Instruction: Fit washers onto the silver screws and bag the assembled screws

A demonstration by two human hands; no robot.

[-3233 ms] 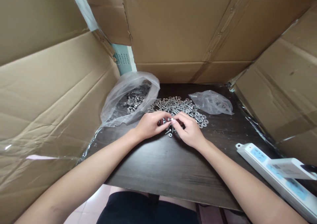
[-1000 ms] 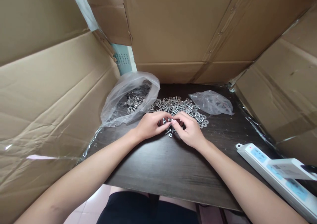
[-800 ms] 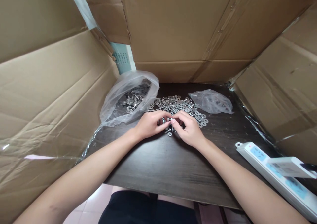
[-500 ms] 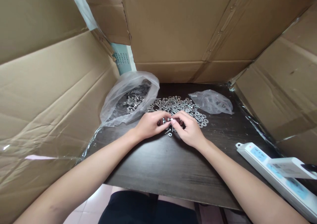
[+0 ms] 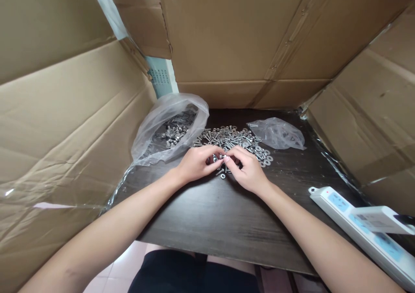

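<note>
My left hand (image 5: pixel 201 162) and my right hand (image 5: pixel 245 167) meet over the near side of a loose pile of bolts, nuts and washers (image 5: pixel 227 138). Between their fingertips is a small silvery bolt (image 5: pixel 221 156), pinched from both sides. The left thumb and forefinger close on its left end, the right ones on its right end, where a nut seems to sit; the fingertips partly hide it. Just below lies a single nut (image 5: pixel 222 176) on the dark table. To the left, an open clear plastic bag (image 5: pixel 152 150) holds more bolts.
A second, crumpled plastic bag (image 5: pixel 279 133) lies right of the pile. Cardboard walls (image 5: pixel 246 33) enclose the dark wooden table (image 5: pixel 201 215) at the back and both sides. A white power strip (image 5: pixel 350 224) with a plugged-in adapter (image 5: pixel 379 218) lies at the right.
Both hands stay in nearly the same place, still pinching the bolt. Only a very slight shift of the right fingers shows.
</note>
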